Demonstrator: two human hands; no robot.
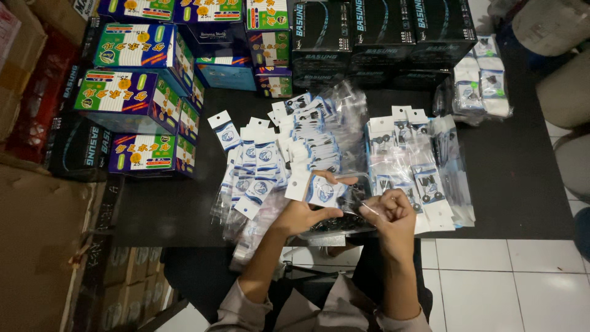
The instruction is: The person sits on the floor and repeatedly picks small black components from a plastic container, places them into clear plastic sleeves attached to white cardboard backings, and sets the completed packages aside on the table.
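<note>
Matt black table top point(510, 184), smooth. Small packets point(264, 166) of glossy clear plastic film with white paper header cards; the packet point(322, 190) held in the left hand point(301, 215) has the same finish. Glossy printed cardboard boxes point(132, 92) at left; black boxes point(369, 37) of semi-gloss card behind. Rough brown corrugated cardboard point(37, 233). Glazed white floor tiles point(491, 283). Soft cloth sleeves point(239, 310).

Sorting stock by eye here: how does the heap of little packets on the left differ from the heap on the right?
The left heap has blue-printed cards, fanned untidily; the right heap is mostly clear bags showing small dark parts, laid flatter in neater rows. The left hand holds a blue-card packet beside the left heap; the right hand is at the right heap's edge. Both lie on the black table, with white header cards.
</note>
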